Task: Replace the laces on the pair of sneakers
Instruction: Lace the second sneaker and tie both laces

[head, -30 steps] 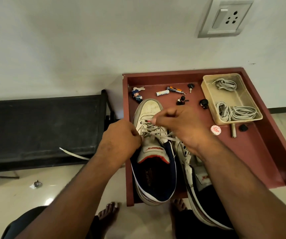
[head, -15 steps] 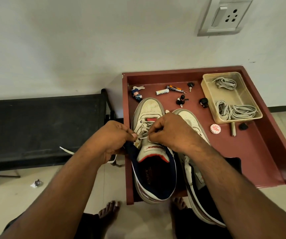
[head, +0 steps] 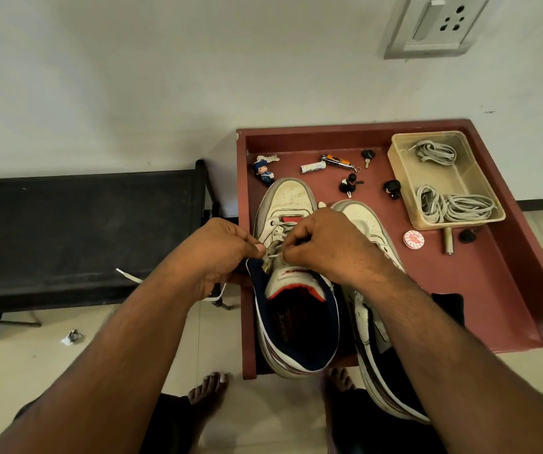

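Step in hand: lacing the left-hand sneaker; by the look of it the lace is being fed through an upper eyelet on its left flap; the lower eyelets are already crossed with lace.
Left hand: fingers curled, thumb and forefinger pinching the flap edge and lace at the shoe's 9 o'clock side; a loose lace tail hangs from under it toward 7 o'clock.
Right hand: fingers curled, pinching the lace tip just across from the left thumb, at the shoe's centre.
Sneakers: the pair stands toes toward 12 o'clock on the red tray-table; the second sneaker lies touching the first at its 3 o'clock, partly under the right forearm; whether it is laced I cannot tell.
Spare laces: coiled in the beige box at 1 o'clock of the shoes.
Other things: small figurines, a battery, keys and a round tin scattered at 12 to 2 o'clock; a black bench at 9 o'clock.
Next move: probably push the tip through the eyelet, pull the slack snug, then cross to the opposite flap; this calls for a steady flap and even tension.
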A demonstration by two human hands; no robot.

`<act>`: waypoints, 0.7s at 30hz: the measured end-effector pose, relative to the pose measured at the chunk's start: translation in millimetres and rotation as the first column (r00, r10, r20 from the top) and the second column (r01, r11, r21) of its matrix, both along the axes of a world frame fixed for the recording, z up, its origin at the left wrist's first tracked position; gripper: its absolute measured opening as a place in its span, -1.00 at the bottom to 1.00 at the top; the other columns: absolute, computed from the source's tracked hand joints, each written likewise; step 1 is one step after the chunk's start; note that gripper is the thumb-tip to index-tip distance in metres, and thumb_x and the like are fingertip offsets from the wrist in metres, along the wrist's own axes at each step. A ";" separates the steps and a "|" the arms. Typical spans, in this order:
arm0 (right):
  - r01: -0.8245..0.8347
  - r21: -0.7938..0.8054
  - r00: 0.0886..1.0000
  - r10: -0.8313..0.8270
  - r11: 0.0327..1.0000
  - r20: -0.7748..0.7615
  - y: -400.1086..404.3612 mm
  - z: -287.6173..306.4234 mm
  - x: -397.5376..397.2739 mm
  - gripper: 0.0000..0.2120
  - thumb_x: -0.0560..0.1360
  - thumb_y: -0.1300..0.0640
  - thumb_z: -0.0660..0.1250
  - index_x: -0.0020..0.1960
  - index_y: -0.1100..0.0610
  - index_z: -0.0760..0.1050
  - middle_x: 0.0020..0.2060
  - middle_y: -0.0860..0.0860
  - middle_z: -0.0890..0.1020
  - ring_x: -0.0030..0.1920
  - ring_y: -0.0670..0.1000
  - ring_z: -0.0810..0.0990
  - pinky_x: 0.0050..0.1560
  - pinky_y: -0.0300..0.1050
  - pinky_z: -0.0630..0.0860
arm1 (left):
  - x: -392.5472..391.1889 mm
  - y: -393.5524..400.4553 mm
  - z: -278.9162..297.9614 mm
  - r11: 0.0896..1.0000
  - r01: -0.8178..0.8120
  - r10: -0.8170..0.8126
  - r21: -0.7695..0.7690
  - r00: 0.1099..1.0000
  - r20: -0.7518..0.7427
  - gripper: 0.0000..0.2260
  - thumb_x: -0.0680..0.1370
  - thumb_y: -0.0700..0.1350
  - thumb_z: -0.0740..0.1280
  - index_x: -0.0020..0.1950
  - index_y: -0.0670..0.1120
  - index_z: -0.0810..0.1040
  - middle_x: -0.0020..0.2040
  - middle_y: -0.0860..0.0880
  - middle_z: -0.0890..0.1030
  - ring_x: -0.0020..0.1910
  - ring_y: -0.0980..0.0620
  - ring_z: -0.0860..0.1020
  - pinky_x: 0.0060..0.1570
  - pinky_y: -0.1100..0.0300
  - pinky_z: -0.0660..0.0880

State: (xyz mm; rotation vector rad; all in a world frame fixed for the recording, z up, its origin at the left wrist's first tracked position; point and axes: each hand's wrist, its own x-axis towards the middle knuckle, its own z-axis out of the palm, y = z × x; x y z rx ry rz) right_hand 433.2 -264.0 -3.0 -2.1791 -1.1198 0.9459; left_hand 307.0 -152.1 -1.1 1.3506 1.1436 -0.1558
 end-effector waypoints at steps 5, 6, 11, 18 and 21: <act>0.033 0.006 0.999 -0.033 0.999 0.000 1.8 -1.5 -4.2 -0.93 0.40 0.19 0.45 -0.15 0.07 0.71 -0.30 -0.13 0.67 -0.25 -0.19 0.61 -0.19 -0.29 0.54 | -1.7 0.3 3.8 0.999 0.020 -0.020 -0.026 1.000 0.012 -0.88 0.55 -0.23 0.37 0.02 -0.27 0.64 -0.09 -0.16 0.69 -0.16 -0.01 0.65 -0.38 0.20 0.59; 0.042 0.007 0.999 -0.042 0.999 -0.018 1.7 -1.7 -4.4 -0.93 0.41 0.19 0.45 -0.14 0.07 0.70 -0.28 -0.14 0.67 -0.24 -0.20 0.61 -0.18 -0.30 0.54 | -2.1 0.6 4.2 0.999 0.016 -0.016 -0.043 1.000 0.010 -0.86 0.57 -0.20 0.36 0.02 -0.26 0.63 -0.08 -0.17 0.69 -0.19 -0.02 0.66 -0.37 0.19 0.59; 0.012 -0.015 1.000 -0.012 1.000 -0.002 3.6 -3.2 -6.8 -0.93 0.42 0.18 0.46 -0.13 0.07 0.71 -0.25 -0.13 0.69 -0.22 -0.18 0.62 -0.12 -0.22 0.56 | -11.7 -5.6 1.5 0.995 0.064 -0.062 -0.079 0.998 0.024 -0.86 0.55 -0.22 0.36 0.05 -0.25 0.62 -0.13 -0.17 0.69 -0.31 0.01 0.65 -0.38 0.20 0.59; -0.050 -0.071 0.998 0.053 0.996 0.041 3.1 -2.0 -3.5 -0.93 0.44 0.11 0.47 -0.11 0.03 0.72 -0.29 -0.24 0.63 -0.17 -0.19 0.61 -0.08 -0.20 0.54 | -52.0 11.9 2.8 0.843 0.230 -0.024 0.486 0.919 -0.393 -0.93 0.59 -0.13 0.34 -0.06 -0.10 0.58 -0.22 -0.07 0.58 -0.27 0.03 0.55 -0.18 0.07 0.56; -0.067 -0.071 0.995 0.072 0.995 0.062 2.5 -2.7 -1.7 -0.94 0.43 0.13 0.47 -0.13 0.02 0.72 -0.28 -0.22 0.66 -0.18 -0.19 0.62 -0.07 -0.18 0.56 | -81.6 25.9 9.7 0.754 0.365 0.052 0.545 0.795 -0.604 -0.83 0.58 0.01 0.36 0.03 -0.07 0.58 -0.11 -0.08 0.58 -0.13 -0.03 0.56 -0.03 -0.01 0.54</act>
